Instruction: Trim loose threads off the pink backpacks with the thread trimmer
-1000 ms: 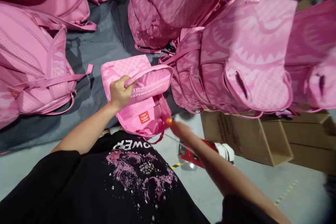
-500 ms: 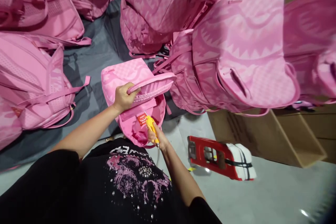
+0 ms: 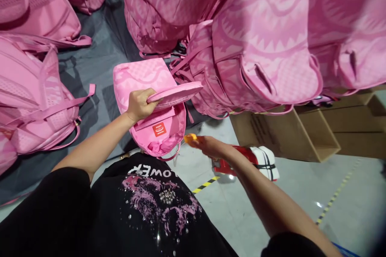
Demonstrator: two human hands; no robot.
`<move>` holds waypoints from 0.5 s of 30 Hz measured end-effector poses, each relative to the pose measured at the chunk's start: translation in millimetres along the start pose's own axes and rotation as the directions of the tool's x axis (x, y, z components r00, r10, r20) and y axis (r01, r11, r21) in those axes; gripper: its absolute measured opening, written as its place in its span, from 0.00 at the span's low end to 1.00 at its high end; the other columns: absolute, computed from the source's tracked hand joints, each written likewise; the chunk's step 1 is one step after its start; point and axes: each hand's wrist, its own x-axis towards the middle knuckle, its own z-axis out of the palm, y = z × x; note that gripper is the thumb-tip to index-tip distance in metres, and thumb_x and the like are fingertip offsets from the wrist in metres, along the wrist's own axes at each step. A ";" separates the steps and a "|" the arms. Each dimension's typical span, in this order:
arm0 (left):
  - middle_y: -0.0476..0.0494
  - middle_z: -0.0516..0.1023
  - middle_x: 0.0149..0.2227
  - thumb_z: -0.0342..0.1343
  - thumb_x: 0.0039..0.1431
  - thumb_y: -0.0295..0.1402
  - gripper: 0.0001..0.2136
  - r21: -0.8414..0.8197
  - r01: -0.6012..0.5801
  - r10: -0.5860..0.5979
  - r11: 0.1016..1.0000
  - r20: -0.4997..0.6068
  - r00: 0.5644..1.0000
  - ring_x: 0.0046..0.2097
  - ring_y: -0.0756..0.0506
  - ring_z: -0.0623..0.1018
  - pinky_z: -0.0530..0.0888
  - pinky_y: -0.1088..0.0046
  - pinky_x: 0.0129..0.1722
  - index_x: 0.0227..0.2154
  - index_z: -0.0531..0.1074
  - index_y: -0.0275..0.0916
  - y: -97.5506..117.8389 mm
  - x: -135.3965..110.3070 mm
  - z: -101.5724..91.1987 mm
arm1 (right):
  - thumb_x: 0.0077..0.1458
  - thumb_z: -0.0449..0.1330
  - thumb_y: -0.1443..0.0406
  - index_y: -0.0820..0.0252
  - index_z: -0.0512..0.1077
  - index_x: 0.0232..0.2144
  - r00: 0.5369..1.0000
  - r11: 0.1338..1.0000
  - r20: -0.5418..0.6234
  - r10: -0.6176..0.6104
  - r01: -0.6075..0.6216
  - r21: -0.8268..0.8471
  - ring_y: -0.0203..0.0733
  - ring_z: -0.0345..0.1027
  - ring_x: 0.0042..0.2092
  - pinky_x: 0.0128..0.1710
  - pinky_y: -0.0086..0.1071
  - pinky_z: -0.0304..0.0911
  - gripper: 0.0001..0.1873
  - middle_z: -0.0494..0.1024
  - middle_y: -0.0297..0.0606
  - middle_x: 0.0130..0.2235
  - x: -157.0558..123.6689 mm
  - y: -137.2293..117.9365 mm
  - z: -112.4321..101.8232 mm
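A small pink backpack (image 3: 141, 74) stands opened in front of me on the grey cloth. My left hand (image 3: 141, 104) is closed round the edge of its raised front flap (image 3: 177, 93). Inside the opening, a red label (image 3: 159, 129) shows on the pink lining, with bunched fabric below it. My right hand (image 3: 208, 144) is to the right of the bag, apart from it, closed round a yellow air blow gun (image 3: 190, 138). Most of the blow gun is hidden by the fingers.
Several pink patterned backpacks (image 3: 265, 36) crowd the right, with more pink bags (image 3: 27, 100) on the left. Grey cloth (image 3: 99, 52) covers the work surface. Cardboard boxes (image 3: 280, 132) and a red-and-white object (image 3: 262, 160) are on the floor, near yellow-black tape (image 3: 206, 184).
My right hand has drawn the air blow gun out of the backpack's opening and away to the right, uncovering the red label. My left hand still holds the flap. The view has shifted slightly.
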 end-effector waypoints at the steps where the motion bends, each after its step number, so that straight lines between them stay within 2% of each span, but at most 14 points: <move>1: 0.51 0.66 0.18 0.55 0.56 0.42 0.13 -0.002 0.010 -0.010 1.000 -0.005 1.000 0.21 0.50 0.65 0.60 0.73 0.24 0.22 0.70 0.39 -0.7 -1.1 -0.2 | 0.57 0.60 0.48 0.59 0.70 0.33 0.999 0.997 -0.039 -0.022 0.024 0.070 0.33 0.55 0.15 0.15 0.27 0.51 0.20 0.63 0.27 0.16 -3.5 -4.0 3.0; 4: 0.50 0.68 0.18 0.55 0.55 0.40 0.11 0.015 0.024 -0.024 1.000 -0.006 1.000 0.21 0.50 0.67 0.61 0.74 0.24 0.22 0.71 0.39 -0.5 -3.7 1.7 | 0.56 0.54 0.41 0.58 0.64 0.37 0.982 0.908 -0.150 -0.119 0.169 0.384 0.31 0.54 0.15 0.13 0.25 0.52 0.26 0.61 0.23 0.18 -5.0 -14.0 20.6; 7: 0.48 0.72 0.20 0.55 0.55 0.39 0.10 0.064 0.033 -0.037 0.997 0.065 0.997 0.23 0.48 0.72 0.65 0.73 0.26 0.23 0.72 0.39 9.0 -8.9 0.3 | 0.51 0.53 0.35 0.57 0.61 0.34 0.968 0.813 -0.190 -0.162 0.240 0.530 0.31 0.53 0.13 0.12 0.25 0.50 0.31 0.59 0.21 0.17 -1.9 -10.4 45.8; 9: 0.45 0.77 0.25 0.54 0.57 0.39 0.11 0.079 0.028 -0.044 0.996 0.210 0.977 0.28 0.45 0.77 0.70 0.71 0.31 0.26 0.75 0.39 19.9 -21.3 -9.5 | 0.50 0.53 0.34 0.56 0.59 0.31 0.972 0.798 -0.186 -0.146 0.226 0.558 0.31 0.53 0.13 0.11 0.25 0.48 0.32 0.61 0.22 0.16 -3.7 4.4 64.6; 10: 0.43 0.80 0.30 0.54 0.57 0.40 0.11 0.057 0.017 -0.034 0.998 0.318 0.947 0.33 0.44 0.79 0.73 0.69 0.35 0.31 0.77 0.39 24.6 -32.2 -17.5 | 0.50 0.54 0.34 0.56 0.59 0.30 0.977 0.788 -0.171 -0.130 0.206 0.580 0.32 0.54 0.13 0.12 0.26 0.49 0.32 0.61 0.22 0.16 -6.2 15.5 74.4; 11: 0.41 0.82 0.37 0.56 0.57 0.42 0.13 0.016 0.009 -0.015 1.000 0.440 0.898 0.40 0.42 0.81 0.75 0.67 0.41 0.38 0.78 0.40 27.1 -46.8 -26.9 | 0.49 0.55 0.35 0.56 0.59 0.30 0.982 0.769 -0.154 -0.109 0.182 0.613 0.33 0.56 0.14 0.12 0.26 0.51 0.31 0.63 0.24 0.16 -9.6 28.6 84.6; 12: 0.40 0.81 0.47 0.58 0.56 0.44 0.18 -0.027 0.028 -0.009 0.999 0.545 0.839 0.49 0.39 0.80 0.75 0.64 0.49 0.47 0.77 0.42 26.4 -64.6 -36.4 | 0.48 0.56 0.34 0.55 0.60 0.30 0.986 0.734 -0.149 -0.077 0.157 0.661 0.34 0.58 0.15 0.13 0.27 0.54 0.32 0.63 0.25 0.16 -13.4 42.8 95.5; 13: 0.39 0.75 0.58 0.61 0.54 0.47 0.28 -0.064 0.071 -0.015 0.995 0.626 0.780 0.59 0.37 0.74 0.71 0.60 0.57 0.56 0.71 0.45 21.7 -84.8 -44.6 | 0.46 0.57 0.34 0.55 0.62 0.31 0.987 0.668 -0.154 -0.039 0.140 0.731 0.36 0.61 0.16 0.16 0.29 0.58 0.32 0.65 0.26 0.17 -17.1 57.1 107.3; 14: 0.38 0.63 0.67 0.64 0.50 0.51 0.39 -0.053 0.164 -0.090 0.985 0.656 0.750 0.67 0.35 0.64 0.66 0.57 0.63 0.64 0.61 0.47 13.3 -105.9 -50.0 | 0.43 0.58 0.33 0.55 0.63 0.32 0.983 0.588 -0.181 0.020 0.135 0.798 0.38 0.64 0.18 0.18 0.32 0.62 0.34 0.67 0.27 0.18 -19.9 70.6 119.8; 15: 0.36 0.52 0.71 0.64 0.49 0.53 0.47 0.003 0.331 -0.268 0.944 0.592 0.760 0.70 0.33 0.56 0.62 0.53 0.66 0.69 0.51 0.46 2.3 -126.3 -51.2 | 0.39 0.59 0.32 0.54 0.64 0.32 0.975 0.525 -0.206 0.084 0.133 0.841 0.39 0.65 0.19 0.21 0.34 0.65 0.36 0.67 0.28 0.17 -21.6 82.5 132.9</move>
